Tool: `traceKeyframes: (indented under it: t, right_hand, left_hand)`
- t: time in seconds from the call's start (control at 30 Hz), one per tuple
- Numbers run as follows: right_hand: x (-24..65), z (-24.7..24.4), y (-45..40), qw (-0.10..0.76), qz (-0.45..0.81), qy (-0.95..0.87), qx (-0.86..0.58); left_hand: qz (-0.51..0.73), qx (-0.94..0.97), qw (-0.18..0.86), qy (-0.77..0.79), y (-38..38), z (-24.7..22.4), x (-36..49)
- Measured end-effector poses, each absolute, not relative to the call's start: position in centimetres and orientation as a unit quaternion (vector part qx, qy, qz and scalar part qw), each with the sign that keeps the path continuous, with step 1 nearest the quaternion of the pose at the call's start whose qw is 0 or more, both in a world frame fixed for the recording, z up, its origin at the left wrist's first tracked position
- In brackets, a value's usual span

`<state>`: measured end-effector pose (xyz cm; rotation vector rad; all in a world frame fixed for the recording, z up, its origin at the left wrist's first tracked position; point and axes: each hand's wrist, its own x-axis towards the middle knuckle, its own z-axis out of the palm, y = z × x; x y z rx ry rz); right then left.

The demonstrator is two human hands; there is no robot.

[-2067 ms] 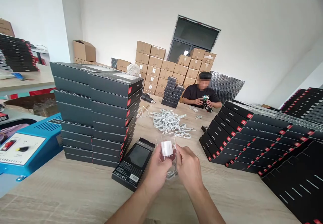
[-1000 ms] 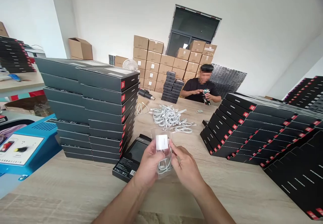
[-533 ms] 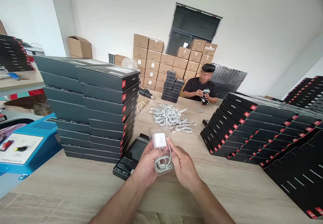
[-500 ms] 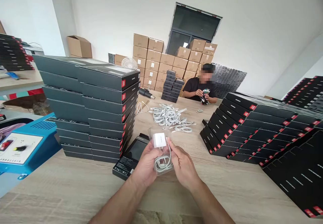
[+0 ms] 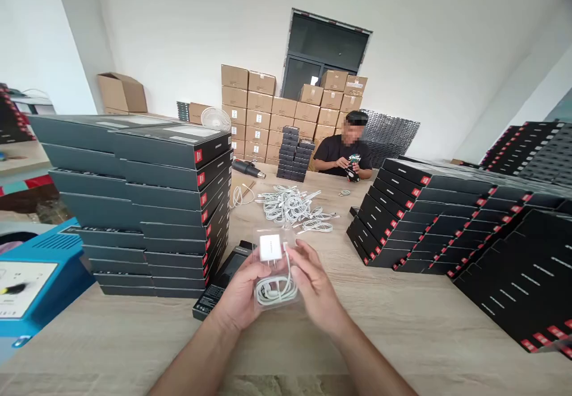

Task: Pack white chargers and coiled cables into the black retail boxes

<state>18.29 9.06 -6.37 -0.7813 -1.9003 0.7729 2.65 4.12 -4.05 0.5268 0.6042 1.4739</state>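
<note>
A clear plastic tray (image 5: 255, 298) is held above the table, with a white charger plug (image 5: 270, 248) in its upper part and a coiled white cable (image 5: 277, 289) in its lower part. My left hand (image 5: 241, 293) grips the tray's left side, the thumb over its edge near the plug's prongs. On the right, my right hand (image 5: 314, 281) pinches the cable's end beside the plug with thumb and forefinger. A black box (image 5: 223, 274) lies on the table just behind my left hand, partly hidden by it.
Tall stacks of black boxes stand at the left (image 5: 134, 205) and right (image 5: 429, 217). Beyond the tray lies a pile of white cables (image 5: 290, 203). A heat gun (image 5: 248, 168) is behind it. Across the table a person (image 5: 346, 152) handles a small dark item. A blue machine (image 5: 58, 271) is at far left.
The view has shifted slightly right. The tray now faces the camera more squarely, and the fingers of my right hand have bent more around the cable end. The person across has lowered the dark item a little.
</note>
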Motion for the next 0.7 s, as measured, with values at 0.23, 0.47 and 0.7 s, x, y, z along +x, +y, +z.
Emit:
traceKeyframes:
  t: [0.23, 0.47, 0.7]
  right_hand:
    - [20.6, -4.7, 10.7, 0.52, 0.586, -0.552, -0.286]
    - [21.0, -3.8, 10.5, 0.452, 0.644, -0.551, -0.279]
    - [23.8, -4.7, 13.9, 0.533, 0.641, -0.427, -0.35]
  left_hand:
    - [0.603, 0.283, 0.696, 0.267, 3.9, -4.0, 3.1]
    - [0.522, 0.372, 0.686, 0.343, 3.9, -3.1, 3.6]
    - [0.39, 0.577, 0.139, 0.704, 4.9, -2.8, 1.0]
